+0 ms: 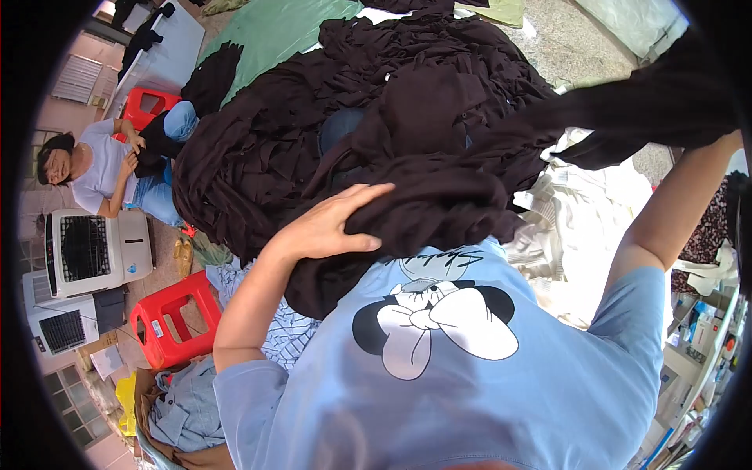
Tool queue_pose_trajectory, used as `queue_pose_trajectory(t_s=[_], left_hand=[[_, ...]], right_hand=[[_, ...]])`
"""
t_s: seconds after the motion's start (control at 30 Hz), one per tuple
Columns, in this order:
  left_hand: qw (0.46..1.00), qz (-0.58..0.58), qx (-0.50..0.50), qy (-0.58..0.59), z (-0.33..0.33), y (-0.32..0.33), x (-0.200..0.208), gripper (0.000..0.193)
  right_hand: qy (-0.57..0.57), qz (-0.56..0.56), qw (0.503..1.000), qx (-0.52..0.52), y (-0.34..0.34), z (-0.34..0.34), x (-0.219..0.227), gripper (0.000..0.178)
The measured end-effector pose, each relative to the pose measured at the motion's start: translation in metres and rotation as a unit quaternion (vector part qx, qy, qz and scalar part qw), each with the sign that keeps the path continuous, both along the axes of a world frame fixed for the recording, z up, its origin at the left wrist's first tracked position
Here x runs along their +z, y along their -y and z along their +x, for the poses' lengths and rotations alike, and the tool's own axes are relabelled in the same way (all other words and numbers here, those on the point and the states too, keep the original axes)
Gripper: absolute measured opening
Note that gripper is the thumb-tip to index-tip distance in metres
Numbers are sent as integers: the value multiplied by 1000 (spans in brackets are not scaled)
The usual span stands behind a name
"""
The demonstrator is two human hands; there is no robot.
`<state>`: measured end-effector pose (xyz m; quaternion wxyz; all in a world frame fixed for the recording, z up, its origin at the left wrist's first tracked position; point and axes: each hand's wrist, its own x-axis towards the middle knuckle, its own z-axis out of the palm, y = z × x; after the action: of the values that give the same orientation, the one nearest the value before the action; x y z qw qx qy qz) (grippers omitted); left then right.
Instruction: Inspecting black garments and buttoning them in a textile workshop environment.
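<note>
I'd steady the pile (pixel 258 149) at its near edge with my spread, empty left hand (pixel 330 223); I can't tell what my right hand (pixel 733 142) grips.

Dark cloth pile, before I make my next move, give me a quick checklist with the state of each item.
1. Left hand unclenched: ok, thumb and fingers spread against dark fabric.
2. Right hand's grip secure: cannot tell, hidden at the picture's dark rim.
3. Raised dark cloth clear of the dark pile: not ok, it runs down into it.
4. Red stool clear of the pile: ok, apart at left.
5. Co-worker clear of your hands: ok, seated far left.
</note>
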<state>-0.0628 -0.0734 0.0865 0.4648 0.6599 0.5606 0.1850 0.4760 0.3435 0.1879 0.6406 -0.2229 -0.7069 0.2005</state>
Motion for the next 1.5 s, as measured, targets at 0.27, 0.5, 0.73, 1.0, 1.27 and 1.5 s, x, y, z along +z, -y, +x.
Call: queue_pose_trajectory(t_s=[0.27, 0.5, 0.73, 1.0, 1.27, 1.5], left_hand=[[968, 55, 158, 188, 26, -52, -38, 40], [916, 171, 329, 153, -29, -44, -56, 38], [582, 2, 432, 689, -53, -45, -76, 70], [611, 42, 484, 624, -64, -16, -99, 39], [654, 308, 515, 461, -40, 4, -23, 24], [997, -62, -25, 49, 4, 19, 26, 24]], right_hand=[[-3, -121, 975, 186, 211, -288, 41, 32], [472, -204, 665, 541, 261, -365, -49, 42], [506, -241, 718, 413, 252, -336, -106, 32], [234, -405, 804, 368, 245, -349, -111, 32], [353, -78, 867, 344, 249, -372, -104, 28], [177, -210, 947, 167, 132, -279, -65, 20]])
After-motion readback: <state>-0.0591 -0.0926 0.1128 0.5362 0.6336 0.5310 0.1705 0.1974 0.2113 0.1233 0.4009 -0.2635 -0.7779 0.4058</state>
